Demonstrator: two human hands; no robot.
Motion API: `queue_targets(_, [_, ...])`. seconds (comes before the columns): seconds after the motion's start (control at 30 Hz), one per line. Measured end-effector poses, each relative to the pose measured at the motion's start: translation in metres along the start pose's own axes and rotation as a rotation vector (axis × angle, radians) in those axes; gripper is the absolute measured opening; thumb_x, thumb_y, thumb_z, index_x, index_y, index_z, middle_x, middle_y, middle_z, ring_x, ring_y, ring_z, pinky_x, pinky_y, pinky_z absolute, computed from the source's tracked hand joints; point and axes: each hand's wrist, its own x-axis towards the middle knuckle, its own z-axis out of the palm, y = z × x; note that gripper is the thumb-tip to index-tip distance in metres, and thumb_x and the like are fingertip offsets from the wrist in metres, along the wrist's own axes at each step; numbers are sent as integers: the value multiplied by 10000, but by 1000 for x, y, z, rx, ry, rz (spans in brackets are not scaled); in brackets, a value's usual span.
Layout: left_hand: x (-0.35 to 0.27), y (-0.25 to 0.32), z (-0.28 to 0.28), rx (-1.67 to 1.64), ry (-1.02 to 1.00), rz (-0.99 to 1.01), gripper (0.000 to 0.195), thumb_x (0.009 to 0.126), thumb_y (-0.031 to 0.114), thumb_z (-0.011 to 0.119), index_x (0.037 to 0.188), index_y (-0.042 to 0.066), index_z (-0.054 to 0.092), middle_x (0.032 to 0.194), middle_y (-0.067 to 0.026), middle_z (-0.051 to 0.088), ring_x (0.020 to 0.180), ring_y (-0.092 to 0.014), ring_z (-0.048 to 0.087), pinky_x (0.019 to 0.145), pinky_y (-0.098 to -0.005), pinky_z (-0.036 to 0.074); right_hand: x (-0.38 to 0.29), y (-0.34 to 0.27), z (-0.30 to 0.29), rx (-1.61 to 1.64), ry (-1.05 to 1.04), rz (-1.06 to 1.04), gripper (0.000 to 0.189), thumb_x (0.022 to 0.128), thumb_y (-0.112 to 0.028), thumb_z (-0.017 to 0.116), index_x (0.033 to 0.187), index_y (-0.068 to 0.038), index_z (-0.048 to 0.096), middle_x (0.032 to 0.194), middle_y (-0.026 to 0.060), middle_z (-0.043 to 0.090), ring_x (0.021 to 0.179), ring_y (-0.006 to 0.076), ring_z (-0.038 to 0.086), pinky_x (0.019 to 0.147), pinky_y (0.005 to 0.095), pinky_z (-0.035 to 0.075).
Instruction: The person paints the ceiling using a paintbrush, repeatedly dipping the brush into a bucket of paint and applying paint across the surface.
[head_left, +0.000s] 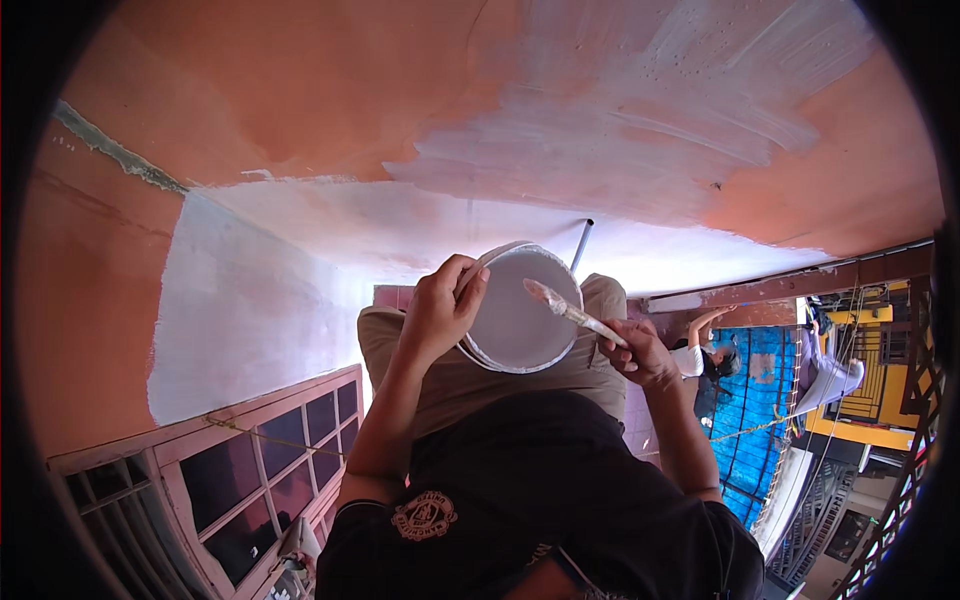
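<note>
My left hand (448, 300) grips the near-left rim of a round paint bucket (517, 330), its thumb over the edge. Pale whitish paint or an inner surface of that colour shows inside. In my right hand (637, 349) is a paintbrush (566, 309), held by its handle. The paint-smeared bristles point up and left, over the bucket's mouth; whether they touch the paint I cannot tell. Ahead, the orange wall (315, 97) carries patchy white paint (600, 142), streaked at the upper right and denser lower down.
A grey pipe (582, 244) juts near the wall beyond the bucket. At left stands a pink-framed window (262, 465) with a cord (277, 442) across it. Another person (709, 352) is at the right, near a blue sheet (750, 420). A dark lattice (892, 495) edges the far right.
</note>
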Motion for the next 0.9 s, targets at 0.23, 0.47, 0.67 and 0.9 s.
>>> queue_targets(0.23, [2,2,-4,51,-46,-23,254,996,260,640,987,7,625,712,-176,664,652,-336,684,614,-383,514,-13,-7,11,-117,-129,-114,345,1053,-301,573,915,13,604,702,-4,482,527,19,382,437,162,264])
queue_targets(0.47, [-1,1,-4,44,-19,8,228,983,242,656,981,16,630,716,-173,665,655,-336,683,610,-391,514,-9,-48,55,-176,-164,-276,342,1011,-260,630,1168,38,573,857,51,529,567,34,425,398,154,316])
queue_targets(0.67, [-2,-6,-2,16,-4,38,229,982,248,656,984,21,629,725,-174,671,667,-350,685,622,-403,520,17,-89,128,-301,-84,-425,316,1030,-250,601,1171,29,555,860,45,539,536,42,446,375,165,322])
queue_targets(0.9, [-4,0,-2,44,-17,33,237,988,253,653,1005,17,633,754,-185,682,700,-348,699,645,-400,530,79,-101,181,-666,-18,-632,287,1056,-167,552,1284,-22,456,971,54,568,608,57,503,455,218,400])
